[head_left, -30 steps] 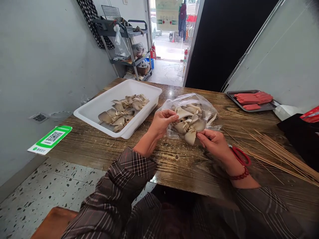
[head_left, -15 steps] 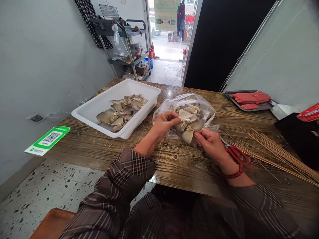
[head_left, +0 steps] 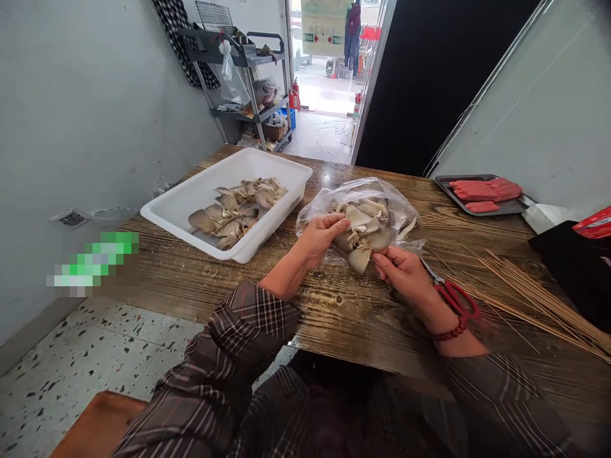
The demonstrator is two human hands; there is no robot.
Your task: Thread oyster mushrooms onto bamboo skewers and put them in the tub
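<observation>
Above the table's middle, my left hand [head_left: 323, 240] is closed on a bunch of grey-brown oyster mushrooms [head_left: 365, 238], thumb and fingers at its left side. My right hand [head_left: 403, 268] pinches at the lower right edge of the same bunch. Whether a skewer runs through it is hidden. Right behind the bunch lies a clear plastic bag [head_left: 398, 198] with more mushrooms in it. Left of my hands stands a white plastic tub [head_left: 165, 216] with skewered oyster mushrooms [head_left: 229, 213] on its bottom. Scissors with red handles [head_left: 456, 300] lie beside my right wrist.
Bamboo skewers [head_left: 534, 296] are spread over the right of the wooden table [head_left: 191, 289]. A dark tray [head_left: 446, 186] of pink sausage-like pieces [head_left: 487, 189] stands at the back right. A black box [head_left: 563, 267] is at the right edge. Beyond the table is a shelf cart [head_left: 252, 83].
The view has shifted slightly. Both hands keep nearly the same hold on the mushrooms, and the green sign at the left is now blurred out.
</observation>
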